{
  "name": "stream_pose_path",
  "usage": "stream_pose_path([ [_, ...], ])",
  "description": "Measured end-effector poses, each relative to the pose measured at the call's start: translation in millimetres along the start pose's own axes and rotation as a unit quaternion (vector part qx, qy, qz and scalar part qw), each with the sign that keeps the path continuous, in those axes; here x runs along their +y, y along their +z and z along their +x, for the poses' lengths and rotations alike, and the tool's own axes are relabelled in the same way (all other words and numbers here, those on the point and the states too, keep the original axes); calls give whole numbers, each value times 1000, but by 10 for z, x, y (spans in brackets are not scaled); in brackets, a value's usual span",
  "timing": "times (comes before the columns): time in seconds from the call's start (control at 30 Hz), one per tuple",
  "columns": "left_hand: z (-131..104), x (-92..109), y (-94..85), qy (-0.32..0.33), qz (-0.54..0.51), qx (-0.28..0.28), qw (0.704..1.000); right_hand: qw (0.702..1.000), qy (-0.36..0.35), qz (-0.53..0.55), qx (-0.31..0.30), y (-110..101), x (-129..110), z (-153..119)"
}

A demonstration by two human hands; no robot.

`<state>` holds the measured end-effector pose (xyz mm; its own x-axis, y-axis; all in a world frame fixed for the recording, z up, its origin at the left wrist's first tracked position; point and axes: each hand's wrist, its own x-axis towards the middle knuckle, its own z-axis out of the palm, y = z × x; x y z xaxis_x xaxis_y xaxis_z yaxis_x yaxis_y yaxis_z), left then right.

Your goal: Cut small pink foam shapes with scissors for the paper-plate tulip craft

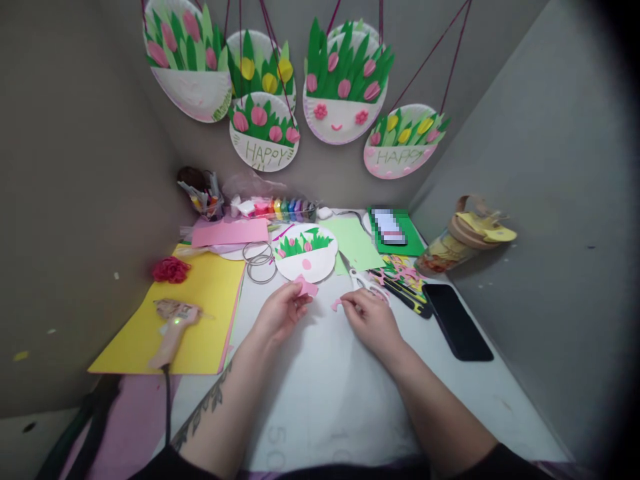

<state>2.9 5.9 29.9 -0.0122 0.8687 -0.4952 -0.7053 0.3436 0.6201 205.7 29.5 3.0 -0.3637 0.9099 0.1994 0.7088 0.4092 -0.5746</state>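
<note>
My left hand point(280, 312) pinches a piece of pink paper point(309, 289) between thumb and fingers. A small pink paper scrap point(335, 305) sits at the closed fingertips of my right hand point(371, 321). Just beyond both hands lies a white paper plate craft point(320, 263) with green paper grass, pink tulips and a pink oval on its lower half. White-handled scissors point(369, 281) rest right of the plate, partly behind my right hand, blades toward the light green paper point(357, 243).
On the left, a glue gun point(175, 327) lies on yellow paper point(215, 347) with a red yarn ball point(171, 269). Box cutters point(400, 293), paper scraps, a black phone point(455, 323) and a tilted cup point(445, 247) are at the right. Decorated plates point(345, 123) hang behind.
</note>
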Motion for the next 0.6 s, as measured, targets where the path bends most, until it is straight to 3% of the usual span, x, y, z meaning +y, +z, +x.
stream_pose_path([
  [0.23, 69, 189, -123, 23, -80, 28, 996, 986, 1, -95, -134, 180, -439, 274],
  [0.4, 164, 197, -210, 11, -100, 36, 994, 975, 69, -181, -105, 422, -559, 569],
  [0.6, 249, 182, -280, -1, -129, 53, 990, 982, 73, -153, -87, 602, -507, 597],
])
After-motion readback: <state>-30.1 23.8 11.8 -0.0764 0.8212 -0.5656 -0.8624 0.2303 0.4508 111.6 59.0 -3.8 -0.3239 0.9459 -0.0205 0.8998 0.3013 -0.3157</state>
